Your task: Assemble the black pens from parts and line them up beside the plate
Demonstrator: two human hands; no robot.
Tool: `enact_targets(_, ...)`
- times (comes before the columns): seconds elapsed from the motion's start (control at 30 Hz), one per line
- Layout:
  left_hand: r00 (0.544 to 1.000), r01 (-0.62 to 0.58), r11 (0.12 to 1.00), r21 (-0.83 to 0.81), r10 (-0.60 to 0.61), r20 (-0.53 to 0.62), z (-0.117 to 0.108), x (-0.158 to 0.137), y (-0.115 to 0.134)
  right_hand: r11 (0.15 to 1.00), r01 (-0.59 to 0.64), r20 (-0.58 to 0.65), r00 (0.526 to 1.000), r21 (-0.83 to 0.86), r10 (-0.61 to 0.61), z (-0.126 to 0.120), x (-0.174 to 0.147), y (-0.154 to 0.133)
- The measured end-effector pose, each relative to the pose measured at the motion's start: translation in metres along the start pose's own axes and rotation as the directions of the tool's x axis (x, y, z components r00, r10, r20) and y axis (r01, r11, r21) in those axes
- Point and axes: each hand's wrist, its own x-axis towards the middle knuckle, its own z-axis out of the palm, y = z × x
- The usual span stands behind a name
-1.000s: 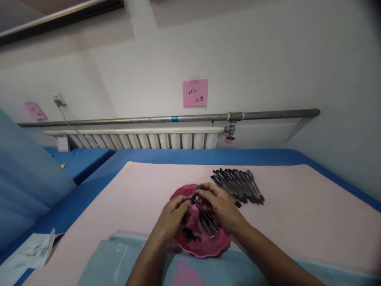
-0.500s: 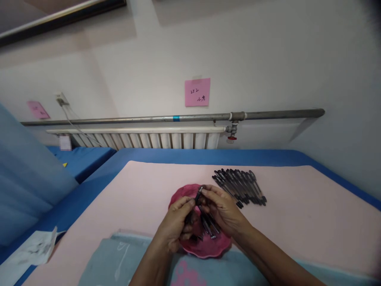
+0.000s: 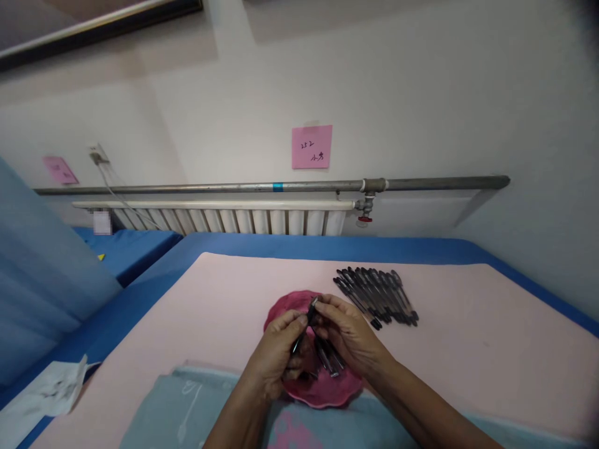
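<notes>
The left hand [image 3: 275, 350] and right hand [image 3: 350, 328] still pinch a pen [image 3: 311, 311] over the bowl [image 3: 322, 398] (more of it now showing), so work on it apparently continues.

WALL: plain off-white wall [image 3: 412, 93] | MOUNTED: grey horizontal metal pipe [image 3: 234, 187] above white ribbed radiator [image 3: 215, 206]; red-handled metal valve [image 3: 367, 204] at radiator's right end; square pink paper note [image 3: 312, 147] above pipe | LEFT: light-blue fabric curtain [image 3: 42, 274] | FURNITURE: blue-covered flat surface [image 3: 322, 245], pale-pink sheet [image 3: 477, 318] on top | LIGHT: dim, soft wall shadows
</notes>
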Motion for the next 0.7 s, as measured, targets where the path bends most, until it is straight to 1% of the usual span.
enact_targets(0.1, 0.988, -0.141, 0.98, 0.14, 0.149, -0.049, -0.001, 0.005, -0.005, 0.999, 0.013, -0.011, 1.0, -0.029, -0.014, -0.003, 0.002, 0.003)
enact_targets(0.17, 0.979, -0.187, 0.964, 0.188, 0.199, -0.045, -0.001, 0.007, -0.008, 0.999, 0.026, -0.016, 1.0, -0.035, -0.027, -0.004, 0.003, 0.002)
enact_targets(0.3, 0.985, -0.161, 0.972, 0.171, 0.17, -0.035, -0.001, 0.007, -0.009, 1.0, 0.019, 0.02, 1.0, -0.02, -0.019, -0.001, 0.001, 0.0)
enact_targets(0.37, 0.989, -0.142, 0.979, 0.149, 0.145, -0.009, 0.001, 0.005, -0.009, 1.0, 0.021, 0.046, 0.999, -0.011, -0.02, 0.001, -0.001, 0.0)
enact_targets(0.47, 0.992, -0.123, 0.985, 0.121, 0.122, 0.017, 0.004, 0.005, -0.009, 0.999, 0.042, 0.036, 0.998, 0.023, -0.043, 0.005, -0.004, 0.002)
enact_targets(0.57, 0.987, -0.145, 0.982, 0.118, 0.151, -0.047, 0.001, 0.007, -0.006, 0.999, 0.013, 0.049, 0.999, 0.037, -0.015, 0.008, -0.008, 0.002)
enact_targets(0.63, 0.981, -0.149, 0.982, 0.117, 0.162, -0.107, -0.004, 0.008, -0.002, 1.0, 0.003, 0.074, 0.997, 0.001, -0.003, 0.009, -0.01, 0.002)
enact_targets(0.7, 0.977, -0.154, 0.983, 0.103, 0.167, -0.133, -0.008, 0.008, 0.002, 0.999, 0.01, 0.067, 0.998, -0.036, -0.007, 0.009, -0.012, 0.002)
